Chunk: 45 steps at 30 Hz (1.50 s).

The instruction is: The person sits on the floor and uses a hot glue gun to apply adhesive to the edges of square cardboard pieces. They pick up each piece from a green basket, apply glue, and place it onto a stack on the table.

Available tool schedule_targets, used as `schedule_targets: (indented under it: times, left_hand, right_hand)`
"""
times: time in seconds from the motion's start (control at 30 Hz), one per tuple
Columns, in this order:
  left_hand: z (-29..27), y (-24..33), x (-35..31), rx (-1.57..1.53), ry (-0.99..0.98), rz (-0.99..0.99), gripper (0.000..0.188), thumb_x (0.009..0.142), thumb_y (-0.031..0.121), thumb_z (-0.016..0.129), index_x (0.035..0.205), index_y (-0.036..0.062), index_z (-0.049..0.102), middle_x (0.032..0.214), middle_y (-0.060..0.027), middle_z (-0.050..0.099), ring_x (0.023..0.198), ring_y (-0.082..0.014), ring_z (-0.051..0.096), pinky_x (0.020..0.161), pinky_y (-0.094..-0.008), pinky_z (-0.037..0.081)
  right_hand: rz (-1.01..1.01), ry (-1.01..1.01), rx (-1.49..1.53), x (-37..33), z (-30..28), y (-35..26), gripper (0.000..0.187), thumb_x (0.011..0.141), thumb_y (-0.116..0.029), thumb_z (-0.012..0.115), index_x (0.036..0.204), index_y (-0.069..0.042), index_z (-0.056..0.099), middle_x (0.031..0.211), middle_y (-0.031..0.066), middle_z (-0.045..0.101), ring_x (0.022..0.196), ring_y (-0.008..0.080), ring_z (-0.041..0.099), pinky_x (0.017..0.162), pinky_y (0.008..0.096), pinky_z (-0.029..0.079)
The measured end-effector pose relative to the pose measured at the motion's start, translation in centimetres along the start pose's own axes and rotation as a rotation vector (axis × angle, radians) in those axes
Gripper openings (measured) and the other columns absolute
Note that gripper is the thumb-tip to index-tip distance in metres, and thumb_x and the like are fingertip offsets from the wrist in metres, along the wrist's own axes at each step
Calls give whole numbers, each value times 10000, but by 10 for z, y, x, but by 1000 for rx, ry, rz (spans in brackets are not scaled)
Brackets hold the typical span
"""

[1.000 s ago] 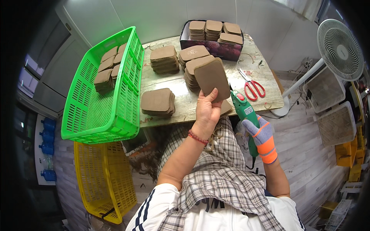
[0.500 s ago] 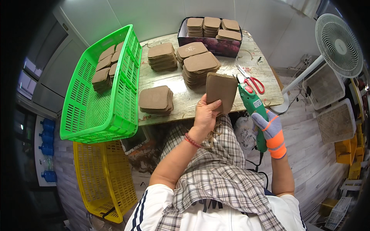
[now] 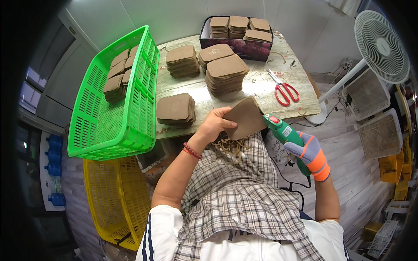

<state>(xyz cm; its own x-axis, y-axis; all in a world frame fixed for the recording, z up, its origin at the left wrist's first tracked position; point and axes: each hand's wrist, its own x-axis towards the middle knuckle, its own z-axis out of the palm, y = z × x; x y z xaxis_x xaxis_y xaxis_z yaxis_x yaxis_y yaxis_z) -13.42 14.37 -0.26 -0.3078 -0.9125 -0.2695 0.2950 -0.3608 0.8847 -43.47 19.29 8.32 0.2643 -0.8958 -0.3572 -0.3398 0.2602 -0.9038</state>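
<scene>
My bare left hand (image 3: 216, 125) pinches a flat brown piece with rounded corners (image 3: 246, 117) by its left edge, over my lap. In a grey and orange glove, my right hand (image 3: 307, 152) grips a green corded power cutter (image 3: 283, 131) with a red button. The cutter's tip meets the piece's right edge near its upper corner. Thin brown trimmings (image 3: 233, 147) lie on my checked apron below. On the table, left of the piece, stands a short stack of similar brown pieces (image 3: 175, 108); a taller stack (image 3: 226, 71) rises behind.
Red-handled scissors (image 3: 285, 92) lie on the worn table (image 3: 261, 93). A dark box (image 3: 239, 48) at the back and a green crate (image 3: 130, 126) on the left hold more brown stacks. A yellow crate (image 3: 117, 195) stands below. At the right is a white fan (image 3: 381, 48).
The brown piece has tilted and come lower, with my left hand shifting left and its wrist turning. The cutter has moved slightly down and right, leaving the scissors fully visible.
</scene>
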Motion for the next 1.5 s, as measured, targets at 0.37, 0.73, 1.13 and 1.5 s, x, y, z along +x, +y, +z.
schedule_targets:
  times: [0.37, 0.73, 1.13, 1.5]
  left_hand:
    - [-3, 9, -18, 310, -39, 59, 298, 769, -98, 608, 1052, -5, 617, 947, -29, 636, 853, -100, 588, 776, -236, 484]
    - [-23, 27, -24, 140, 151, 267, 226, 726, -65, 712, 898, 28, 597, 842, -14, 646, 741, -84, 602, 685, -229, 503]
    - [-10, 23, -26, 213, 66, 160, 200, 708, -43, 719, 887, 1, 643, 822, -25, 661, 729, -85, 608, 675, -226, 499]
    - [-1, 10, -31, 337, -105, 30, 411, 686, -95, 707, 1061, 25, 589, 918, -36, 641, 806, -100, 604, 736, -248, 501]
  right_hand:
    - [-46, -62, 31, 10, 5, 7, 274, 797, -250, 725, 861, -8, 615, 641, -6, 554, 574, 49, 487, 518, 222, 406]
    - [18, -163, -2, 3, 8, -3, 260, 804, -258, 719, 853, -22, 622, 620, -9, 563, 538, 52, 507, 492, 220, 413]
    - [43, -199, -16, 6, 24, -2, 319, 782, -298, 749, 889, -26, 620, 619, -6, 557, 519, 50, 511, 473, 215, 419]
    - [-8, -253, 25, 23, 47, -13, 336, 781, -289, 744, 928, -12, 624, 649, -5, 568, 526, 50, 509, 477, 207, 418]
